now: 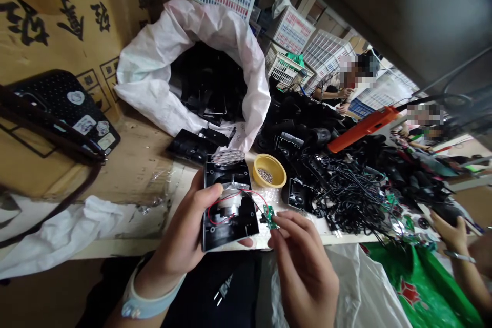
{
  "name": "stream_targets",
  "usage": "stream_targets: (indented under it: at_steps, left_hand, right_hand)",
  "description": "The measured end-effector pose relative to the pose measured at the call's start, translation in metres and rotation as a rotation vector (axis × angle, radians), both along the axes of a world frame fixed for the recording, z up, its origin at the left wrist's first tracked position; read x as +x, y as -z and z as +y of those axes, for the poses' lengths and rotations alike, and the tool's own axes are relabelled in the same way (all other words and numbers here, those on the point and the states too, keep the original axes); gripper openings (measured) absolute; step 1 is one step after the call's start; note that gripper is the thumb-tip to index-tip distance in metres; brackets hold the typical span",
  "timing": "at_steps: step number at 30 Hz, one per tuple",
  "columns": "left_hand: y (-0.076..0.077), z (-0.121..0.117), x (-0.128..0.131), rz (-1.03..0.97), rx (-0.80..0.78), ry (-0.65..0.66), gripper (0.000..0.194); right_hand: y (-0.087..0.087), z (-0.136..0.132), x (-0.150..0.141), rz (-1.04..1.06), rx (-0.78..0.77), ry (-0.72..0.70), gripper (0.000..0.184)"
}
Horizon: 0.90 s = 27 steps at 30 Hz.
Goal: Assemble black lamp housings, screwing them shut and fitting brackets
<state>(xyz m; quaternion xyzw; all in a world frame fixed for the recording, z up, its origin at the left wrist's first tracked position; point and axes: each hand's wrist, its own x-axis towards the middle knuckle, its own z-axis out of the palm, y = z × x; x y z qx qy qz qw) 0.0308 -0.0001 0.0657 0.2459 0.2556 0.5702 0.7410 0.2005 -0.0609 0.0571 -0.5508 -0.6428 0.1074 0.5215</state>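
My left hand (192, 215) is wrapped round a black plastic housing (242, 225), its thumb over the near-left edge. Inside the housing sits a silver motor (229, 205) with red and dark wires. Those wires run right to a small green circuit board (271, 217), which my right hand (303, 256) pinches between thumb and fingertips, just off the housing's right side. Beyond the housing stands a yellow bowl (269, 170) of small metal screws (265, 176). Below the bench edge, a plug (223, 288) with two prongs lies against dark cloth.
A white sack (146, 87) full of black parts stands behind. Tangled black cables (346, 189) and more housings (302, 193) cover the right side. An orange tool (363, 128) juts over them. At far right, a co-worker's hand (453, 233) holds a black part. A phone (57, 113) leans left.
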Motion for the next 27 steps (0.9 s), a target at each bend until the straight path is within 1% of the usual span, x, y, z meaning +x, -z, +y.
stream_targets:
  at_steps: [2,4,6,7,10,14,17,19,21,24,27]
  left_hand:
    - [0.002,0.000,-0.002,-0.031,0.017,0.094,0.042]
    - [0.003,-0.001,-0.005,-0.068,0.067,0.180,0.052]
    - [0.003,-0.002,-0.006,-0.073,0.108,0.232,0.059]
    - [0.002,-0.003,-0.006,-0.061,0.115,0.242,0.061]
    - [-0.001,-0.003,-0.004,-0.009,0.096,0.227,0.063]
    - [-0.006,-0.004,-0.002,0.079,0.043,0.210,0.063]
    - [-0.009,-0.004,0.000,0.130,0.005,0.194,0.068]
    - [-0.011,-0.005,0.002,0.141,-0.006,0.181,0.065]
    - [-0.012,-0.005,0.005,0.134,-0.017,0.172,0.061]
    - [-0.014,-0.007,0.009,0.124,-0.060,0.179,0.059]
    - [-0.014,-0.009,0.012,0.110,-0.068,0.188,0.057]
  right_hand:
    - [-0.005,-0.001,-0.001,0.035,0.053,0.003,0.023]
    - [-0.012,-0.003,-0.003,0.097,0.101,0.029,0.027]
    - [-0.019,-0.003,-0.007,0.111,0.136,0.020,0.029]
    - [-0.022,-0.003,-0.009,0.087,0.147,-0.002,0.029]
    - [-0.029,-0.001,-0.014,-0.057,0.149,-0.116,0.032]
    - [-0.031,0.003,-0.013,-0.236,0.131,-0.253,0.042]
    - [-0.034,0.006,-0.011,-0.339,0.133,-0.286,0.048]
    - [-0.036,0.008,-0.010,-0.377,0.109,-0.305,0.049]
    - [-0.038,0.009,-0.010,-0.413,0.062,-0.340,0.046]
    - [-0.039,0.010,-0.011,-0.468,-0.016,-0.402,0.039]
    - [-0.037,0.009,-0.011,-0.506,-0.081,-0.399,0.039]
